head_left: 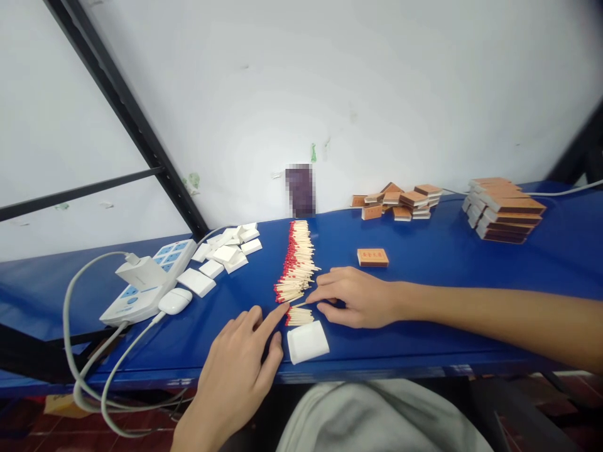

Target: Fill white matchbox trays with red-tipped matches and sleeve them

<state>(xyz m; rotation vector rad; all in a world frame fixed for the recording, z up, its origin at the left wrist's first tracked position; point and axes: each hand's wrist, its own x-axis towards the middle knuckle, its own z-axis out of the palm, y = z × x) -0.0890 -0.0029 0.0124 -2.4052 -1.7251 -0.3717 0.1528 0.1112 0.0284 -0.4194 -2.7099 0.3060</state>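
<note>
1. Red-tipped matches (304,257) lie mostly in one long pile on the blue desk (424,339); I judge that most remain to be separated.
2. I see one small group (301,316) set apart, just beyond a white tray (308,343).
3. My left hand (240,364), fingers loosely spread, and right hand (358,297), loosely curled, reach a single match (298,305) between pile and group; neither grips it.
4. Matchboxes (516,206) stacked far right seem untouched for now.

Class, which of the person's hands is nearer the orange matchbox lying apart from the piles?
Right. The right hand is on the near side of the orange matchbox, not touching it; the left hand is farther off, left and lower in view.
</note>
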